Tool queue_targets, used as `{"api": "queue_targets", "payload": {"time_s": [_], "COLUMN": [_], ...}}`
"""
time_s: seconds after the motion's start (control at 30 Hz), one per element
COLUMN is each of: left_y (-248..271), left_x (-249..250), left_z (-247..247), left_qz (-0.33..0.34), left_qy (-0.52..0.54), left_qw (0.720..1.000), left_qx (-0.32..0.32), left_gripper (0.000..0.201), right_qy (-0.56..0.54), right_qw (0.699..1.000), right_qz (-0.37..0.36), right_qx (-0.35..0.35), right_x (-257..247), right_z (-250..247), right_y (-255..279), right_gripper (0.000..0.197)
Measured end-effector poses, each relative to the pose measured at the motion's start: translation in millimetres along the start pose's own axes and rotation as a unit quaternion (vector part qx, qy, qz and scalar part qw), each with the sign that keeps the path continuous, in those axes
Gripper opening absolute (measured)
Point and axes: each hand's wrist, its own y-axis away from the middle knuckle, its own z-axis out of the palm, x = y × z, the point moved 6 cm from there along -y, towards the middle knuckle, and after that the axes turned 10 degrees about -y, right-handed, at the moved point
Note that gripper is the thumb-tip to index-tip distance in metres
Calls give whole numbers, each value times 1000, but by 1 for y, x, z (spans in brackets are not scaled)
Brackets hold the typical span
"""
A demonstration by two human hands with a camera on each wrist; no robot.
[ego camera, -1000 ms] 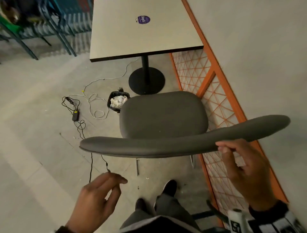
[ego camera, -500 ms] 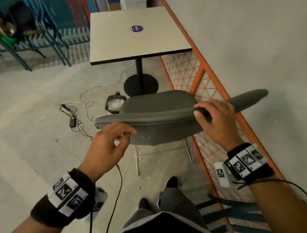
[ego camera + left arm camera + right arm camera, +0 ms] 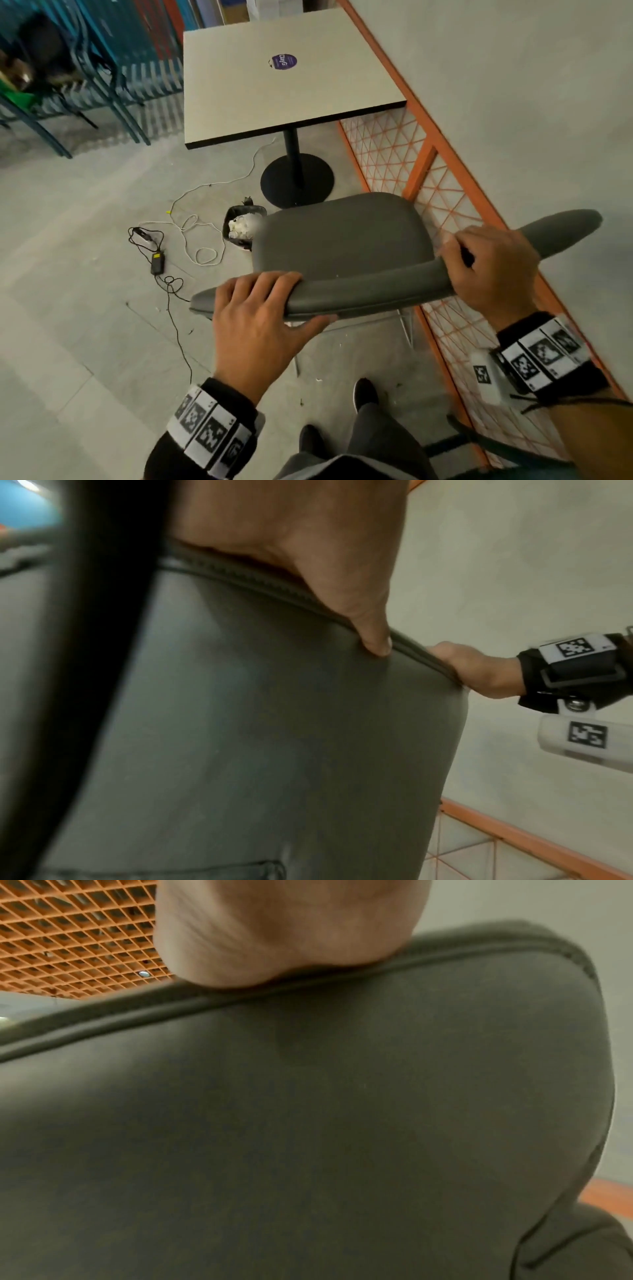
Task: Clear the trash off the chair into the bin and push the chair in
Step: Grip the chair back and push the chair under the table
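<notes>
A grey padded chair (image 3: 339, 236) stands in front of me, its seat bare, facing a pale square table (image 3: 281, 75). My left hand (image 3: 260, 308) grips the top edge of the backrest (image 3: 370, 287) on its left part, fingers over the top and thumb (image 3: 373, 639) on the back face. My right hand (image 3: 486, 263) grips the same edge further right, fingers curled over it. The backrest (image 3: 308, 1110) fills the right wrist view under my palm. A small black bin (image 3: 241, 226) holding white crumpled paper sits on the floor at the seat's left front corner.
The table's black pedestal base (image 3: 296, 183) is just beyond the seat. An orange mesh fence (image 3: 442, 192) and a wall run along the right. White and black cables with a power adapter (image 3: 157, 262) lie on the floor to the left. Blue metal racks (image 3: 102, 68) stand far left.
Both hands came forward onto the backrest: the right took hold first, then the left closed over the top edge. The view lifted and now shows more of the table.
</notes>
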Motion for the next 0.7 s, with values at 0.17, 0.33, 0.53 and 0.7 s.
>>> {"api": "queue_targets", "payload": {"time_s": [0.17,0.33,0.53,0.7], "left_y": [-22,-53,-118,-173], "left_x": [-1,-10,-20,-24], "left_z": [3,8,25,42], "left_qz": [-12,-14,-46,-63], "left_qy": [2,-15,-27,-31], "left_qw": [993,989,989,988], "left_qx": [114,144,136,139], "left_gripper": [60,58,63,67], "right_qy": [-54,-54,-58,-74], "right_qw": [990,992,989,986], "right_qz": [-71,-79,-89,-91], "right_qx": [110,87,103,114], "right_x": [10,15,31,56], "right_z": [5,24,55,82], "right_y": [-8,-39,-114,-175], "right_gripper": [40,40,37,39]}}
